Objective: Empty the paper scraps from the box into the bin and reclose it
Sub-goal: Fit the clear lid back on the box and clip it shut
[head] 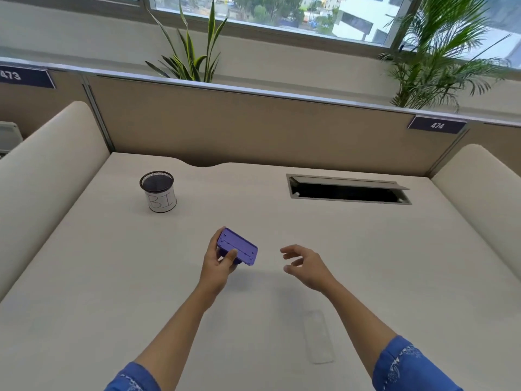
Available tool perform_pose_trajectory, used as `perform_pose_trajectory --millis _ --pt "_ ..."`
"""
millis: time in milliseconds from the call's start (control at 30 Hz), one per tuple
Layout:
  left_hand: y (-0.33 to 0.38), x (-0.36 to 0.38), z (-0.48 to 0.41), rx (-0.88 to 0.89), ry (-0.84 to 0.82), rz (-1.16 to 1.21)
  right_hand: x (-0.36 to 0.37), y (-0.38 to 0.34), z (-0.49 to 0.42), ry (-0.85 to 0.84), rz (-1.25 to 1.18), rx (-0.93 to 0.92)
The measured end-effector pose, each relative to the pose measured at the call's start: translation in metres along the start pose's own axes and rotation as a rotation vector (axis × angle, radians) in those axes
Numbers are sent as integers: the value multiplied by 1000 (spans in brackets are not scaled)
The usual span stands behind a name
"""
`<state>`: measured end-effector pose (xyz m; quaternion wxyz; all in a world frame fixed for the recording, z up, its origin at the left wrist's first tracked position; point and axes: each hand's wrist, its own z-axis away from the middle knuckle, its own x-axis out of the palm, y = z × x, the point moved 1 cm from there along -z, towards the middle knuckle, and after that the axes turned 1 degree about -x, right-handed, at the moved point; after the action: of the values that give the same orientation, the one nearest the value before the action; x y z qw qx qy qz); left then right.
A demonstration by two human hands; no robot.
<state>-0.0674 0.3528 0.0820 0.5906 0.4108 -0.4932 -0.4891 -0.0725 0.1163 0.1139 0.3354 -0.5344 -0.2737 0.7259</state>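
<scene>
Box [237,246] (purple, tilted) sits above the surface [282,320], gripped by my left hand [218,263] fingers. My right hand [306,266] hovers beside it, fingers loosely spread. Bin [158,191] stands well apart, far left.

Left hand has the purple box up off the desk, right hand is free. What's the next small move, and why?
Probably carry the purple box back and left until it is over the mesh bin. The left hand already grips it clear of the desk, the bin stands apart from it, and the open right hand holds nothing.
</scene>
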Motion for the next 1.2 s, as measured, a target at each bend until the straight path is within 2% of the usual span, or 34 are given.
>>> perform_pose_trajectory --millis 167,267,533,900,1100,1200 --pt "-24 32 22 -62 -17 1 -3 50 26 -70 303 108" --pt "-32 46 31 -84 -19 -16 -1 68 38 -44 432 120" --pt "-44 70 47 -102 -2 -19 9 81 54 -26 497 261" --pt "-55 84 66 -136 22 1 6 79 59 -2 305 332" --pt "-53 88 72 -143 22 22 -14 84 55 -27 -84 400" --pt "-55 92 78 -150 9 28 -18 90 55 -26 -202 398"
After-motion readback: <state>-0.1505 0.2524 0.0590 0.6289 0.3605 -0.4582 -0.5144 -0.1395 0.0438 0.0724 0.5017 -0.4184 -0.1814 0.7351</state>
